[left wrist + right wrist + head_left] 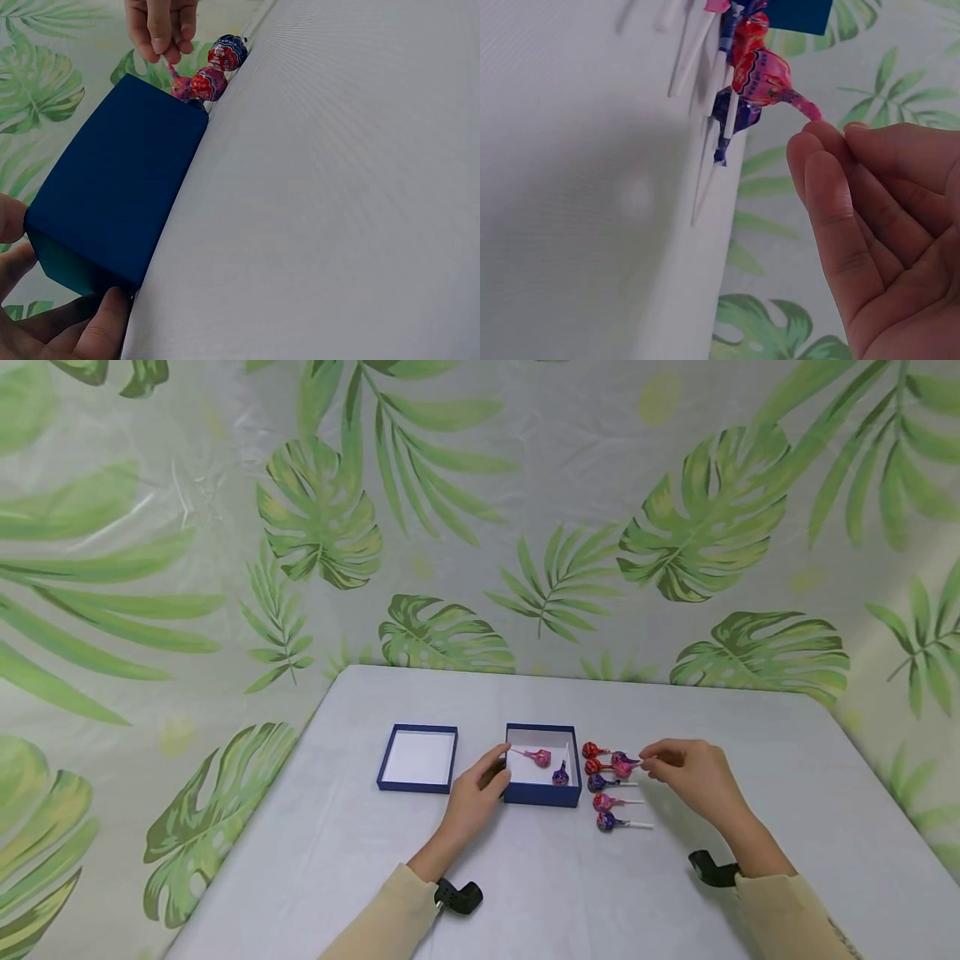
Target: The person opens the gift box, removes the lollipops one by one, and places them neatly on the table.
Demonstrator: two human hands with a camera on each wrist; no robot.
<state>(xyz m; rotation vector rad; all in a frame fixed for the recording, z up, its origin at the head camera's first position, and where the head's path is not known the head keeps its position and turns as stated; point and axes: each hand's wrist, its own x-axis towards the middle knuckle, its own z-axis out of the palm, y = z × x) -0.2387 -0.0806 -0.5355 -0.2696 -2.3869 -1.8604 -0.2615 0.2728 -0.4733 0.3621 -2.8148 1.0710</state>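
Observation:
My right hand (693, 772) pinches a pink lollipop (761, 77) by its stick end, fingertips and thumb together. The candy is just above the row of lollipops on the table. My left hand (474, 789) holds the left side of an uncovered blue box (543, 795), with fingers at the rim and thumb lower on the wall. Inside the box lie a pink lollipop (542, 758) and a purple lollipop (560, 774). Right of the box several more lie in a column, among them a red lollipop (592, 749) and a purple lollipop (606, 821).
A shallow blue box lid (416, 760) with a white inside lies left of the box. Everything stands on a white-covered table (315, 860). Behind it hangs a leaf-patterned sheet (555, 585). A black wrist camera (459, 897) sits on the left wrist.

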